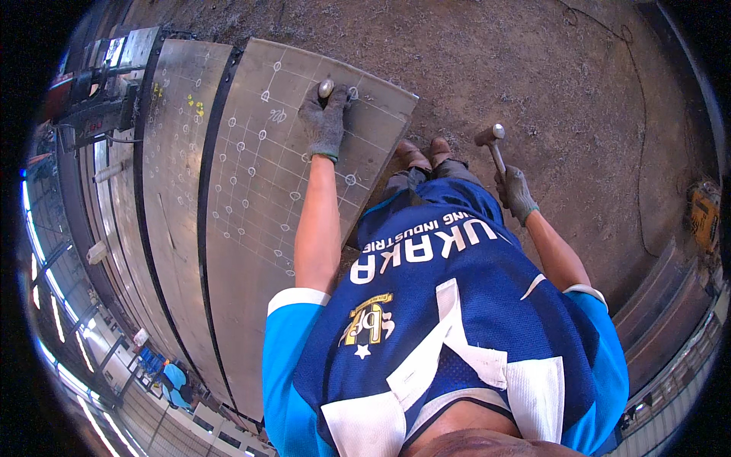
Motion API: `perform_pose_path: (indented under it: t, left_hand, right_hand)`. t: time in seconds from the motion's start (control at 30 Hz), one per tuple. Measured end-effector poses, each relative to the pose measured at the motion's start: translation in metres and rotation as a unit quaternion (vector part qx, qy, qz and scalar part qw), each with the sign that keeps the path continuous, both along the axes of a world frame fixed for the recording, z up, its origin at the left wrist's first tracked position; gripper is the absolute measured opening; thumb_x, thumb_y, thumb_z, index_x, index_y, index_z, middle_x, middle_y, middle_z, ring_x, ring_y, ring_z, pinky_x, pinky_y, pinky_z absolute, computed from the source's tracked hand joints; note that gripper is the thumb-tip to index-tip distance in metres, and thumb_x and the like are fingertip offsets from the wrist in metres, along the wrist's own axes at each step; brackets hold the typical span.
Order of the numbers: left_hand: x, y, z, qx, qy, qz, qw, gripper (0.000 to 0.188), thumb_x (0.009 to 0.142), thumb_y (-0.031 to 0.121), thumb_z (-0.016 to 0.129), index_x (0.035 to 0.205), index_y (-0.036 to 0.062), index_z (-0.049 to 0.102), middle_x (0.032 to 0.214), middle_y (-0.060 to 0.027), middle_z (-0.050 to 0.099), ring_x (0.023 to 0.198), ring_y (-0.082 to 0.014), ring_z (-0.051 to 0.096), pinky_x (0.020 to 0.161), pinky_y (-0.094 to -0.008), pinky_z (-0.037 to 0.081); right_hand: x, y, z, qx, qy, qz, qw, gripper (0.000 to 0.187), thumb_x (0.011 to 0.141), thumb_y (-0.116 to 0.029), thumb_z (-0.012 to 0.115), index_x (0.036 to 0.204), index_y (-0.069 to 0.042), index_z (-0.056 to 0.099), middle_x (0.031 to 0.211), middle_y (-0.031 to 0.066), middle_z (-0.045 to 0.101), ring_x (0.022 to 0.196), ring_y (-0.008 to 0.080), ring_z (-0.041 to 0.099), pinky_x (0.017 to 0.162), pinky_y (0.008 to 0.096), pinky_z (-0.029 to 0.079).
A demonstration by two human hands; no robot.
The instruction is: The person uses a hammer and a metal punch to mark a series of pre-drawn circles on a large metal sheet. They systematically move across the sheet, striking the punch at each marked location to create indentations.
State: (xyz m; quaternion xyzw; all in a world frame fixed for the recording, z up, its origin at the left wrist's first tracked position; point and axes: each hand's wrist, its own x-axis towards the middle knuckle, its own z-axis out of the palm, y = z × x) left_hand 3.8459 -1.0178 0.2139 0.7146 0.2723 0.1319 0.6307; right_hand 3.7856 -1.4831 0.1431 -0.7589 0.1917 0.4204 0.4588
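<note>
In a grey glove, my left hand [323, 126] is closed round a metal punch [326, 87], whose shiny rounded top end sticks out of the fist. That hand rests over a large steel plate [255, 183] marked with chalk lines and several small chalk circles. The punch's lower tip is hidden under the hand. Off to the right, away from the plate, my gloved right hand [517, 195] grips a hammer [490, 137] by its handle. The hammer's head points away from me, above the brown floor.
Further left lies another steel plate [179, 114] with chalk and yellow marks, past a dark gap. My boots [426, 152] stand beside the plate's right edge. A yellow machine [704, 217] and a cable are at the far right. Someone in blue [175, 381] is at the lower left.
</note>
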Motion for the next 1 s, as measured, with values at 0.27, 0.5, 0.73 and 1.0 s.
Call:
perform_pose_path:
  t: [0.27,0.5,0.73,1.0]
  left_hand:
    - [0.001,-0.007,0.018,0.056,0.022,-0.009,0.998,0.020,0.095,0.014,0.077,0.109,-0.0003,0.074,0.096,-0.0031,0.076,0.083,-0.0111,0.069,0.074,-0.0289,0.056]
    - [-0.002,-0.004,0.010,0.033,0.028,-0.012,0.999,0.021,0.095,0.013,0.077,0.111,-0.0001,0.073,0.095,-0.0023,0.075,0.085,-0.0091,0.067,0.076,-0.0282,0.055]
    - [-0.001,-0.010,0.009,0.117,0.012,-0.007,0.993,0.025,0.094,0.014,0.079,0.112,-0.0012,0.071,0.099,-0.0052,0.076,0.089,-0.0129,0.068,0.080,-0.0321,0.056]
    - [-0.006,-0.008,-0.004,0.140,-0.005,-0.018,0.990,0.035,0.087,0.021,0.085,0.113,0.0011,0.071,0.103,-0.0160,0.076,0.092,-0.0252,0.072,0.086,-0.0393,0.057]
  right_hand:
    - [0.021,0.014,0.020,0.013,0.042,-0.060,0.997,0.031,0.104,-0.039,0.040,0.085,-0.017,0.052,0.061,-0.0021,0.044,0.043,0.0137,0.037,0.039,0.0346,0.028]
    - [0.036,0.028,0.025,0.016,-0.030,-0.010,0.999,0.038,0.105,-0.044,0.040,0.084,-0.016,0.054,0.059,-0.0018,0.043,0.041,0.0146,0.036,0.041,0.0357,0.029]
    - [0.089,0.105,0.082,0.019,-0.346,0.321,0.881,0.025,0.106,-0.027,0.051,0.102,-0.007,0.065,0.069,0.0006,0.056,0.054,0.0150,0.055,0.048,0.0334,0.037]
    - [0.164,0.248,0.255,0.426,-0.291,0.172,0.839,0.027,0.105,-0.034,0.058,0.106,-0.009,0.067,0.083,0.0064,0.063,0.067,0.0134,0.055,0.056,0.0313,0.041]
